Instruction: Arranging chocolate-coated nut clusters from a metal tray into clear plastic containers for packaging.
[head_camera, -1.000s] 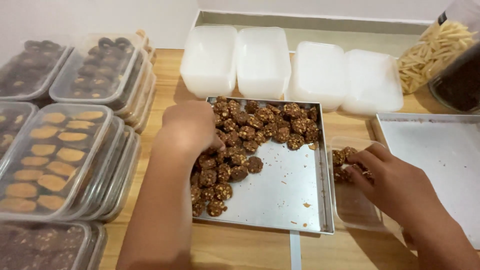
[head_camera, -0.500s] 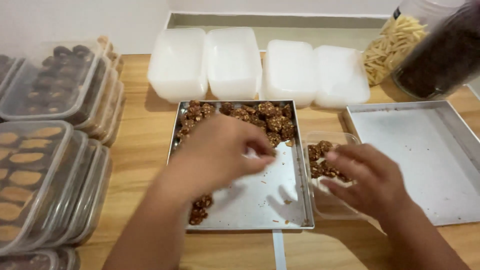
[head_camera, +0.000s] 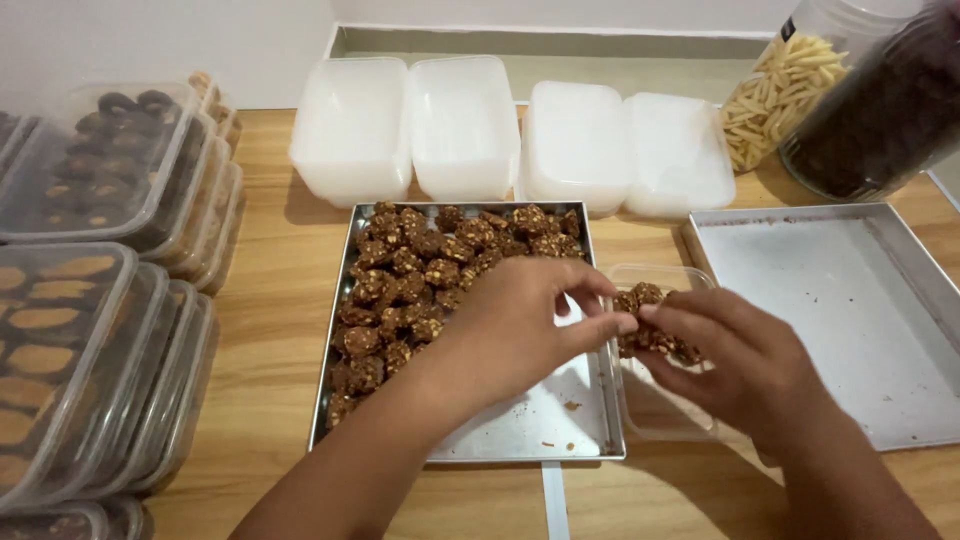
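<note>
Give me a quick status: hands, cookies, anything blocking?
Left hand and right hand meet over clear tub, placing cookies. Metal tray half cleared. Nothing in the way.

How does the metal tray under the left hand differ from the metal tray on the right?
The left tray holds many brown nutty cookies over its far and left part; the right tray holds only crumbs. The left tray lies square to the camera; the right tray is turned at an angle. Both are shallow, rectangular metal trays on the wooden table.

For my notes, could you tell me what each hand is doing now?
Left hand: fingers curled, reaching toward the clear container; contents unclear.
Right hand: on cookies in it; grip unclear.
</note>
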